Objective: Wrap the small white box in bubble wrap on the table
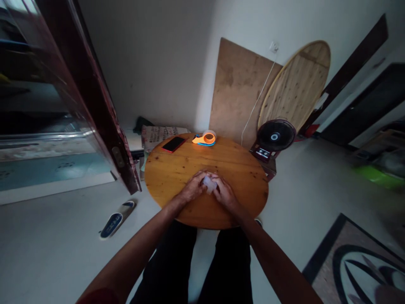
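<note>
Over the middle of the round wooden table (177, 169), both my hands close around a small pale lilac object (209, 183); its exact kind is too small to tell. My left hand (193, 187) grips its left side with bent fingers. On the other side, my right hand (225, 192) holds it with thumb and fingers. The fingertips of the two hands nearly meet at the object's far edge. Part of it is hidden behind the fingers. Farther back on the table stands an orange tape dispenser (199, 139) with a tape roll.
A phone with a red edge (173, 144) lies at the table's back left. A dark fan (275, 136) stands off its right side. Boards (243, 88) lean on the wall behind. At left are a door edge (118, 156) and a slipper (117, 219) on the floor.
</note>
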Demonstrator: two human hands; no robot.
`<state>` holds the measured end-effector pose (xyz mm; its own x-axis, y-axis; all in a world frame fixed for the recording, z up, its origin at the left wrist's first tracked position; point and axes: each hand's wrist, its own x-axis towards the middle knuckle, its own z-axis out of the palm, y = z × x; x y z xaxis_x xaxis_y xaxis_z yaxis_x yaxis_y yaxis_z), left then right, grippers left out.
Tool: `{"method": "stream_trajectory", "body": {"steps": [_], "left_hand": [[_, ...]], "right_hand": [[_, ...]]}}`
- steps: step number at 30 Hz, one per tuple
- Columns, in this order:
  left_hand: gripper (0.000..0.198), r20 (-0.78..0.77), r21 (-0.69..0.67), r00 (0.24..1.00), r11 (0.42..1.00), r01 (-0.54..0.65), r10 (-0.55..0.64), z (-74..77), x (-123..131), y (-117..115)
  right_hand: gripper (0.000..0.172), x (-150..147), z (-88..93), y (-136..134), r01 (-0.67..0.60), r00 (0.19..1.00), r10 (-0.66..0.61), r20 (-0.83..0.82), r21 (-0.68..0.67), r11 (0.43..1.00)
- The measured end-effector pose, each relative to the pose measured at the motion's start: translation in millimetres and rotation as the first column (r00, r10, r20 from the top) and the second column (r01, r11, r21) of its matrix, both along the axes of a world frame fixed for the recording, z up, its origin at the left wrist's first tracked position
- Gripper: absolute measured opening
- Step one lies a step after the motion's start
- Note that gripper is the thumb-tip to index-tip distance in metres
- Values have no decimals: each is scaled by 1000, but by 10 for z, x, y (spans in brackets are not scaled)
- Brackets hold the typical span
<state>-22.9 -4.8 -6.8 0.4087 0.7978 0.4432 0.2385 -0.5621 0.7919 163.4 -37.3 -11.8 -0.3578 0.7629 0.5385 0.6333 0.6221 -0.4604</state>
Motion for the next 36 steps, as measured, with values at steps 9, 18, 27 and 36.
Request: {"method": "stream_trajectory", "body": {"steps": [9,18,27,36], "left_hand": [[24,6,-212,1000,977,0,1,57,1,83],[19,-30,-336,977,918,-211,213,108,330,251],[32,110,-434,965,885,-171,240,80,351,233],[35,516,-625,853,714,316,74,113,226,219]], "right_hand": [[20,-59,364,-34,-27,955,-88,-283,-379,925],[29,-47,232,258,-55,781,-340,-523,-600,798],[43,42,93,180,-353,696,-172,-697,-541,763],[39,12,89,196,-221,754,-218,-620,-552,804]]}}
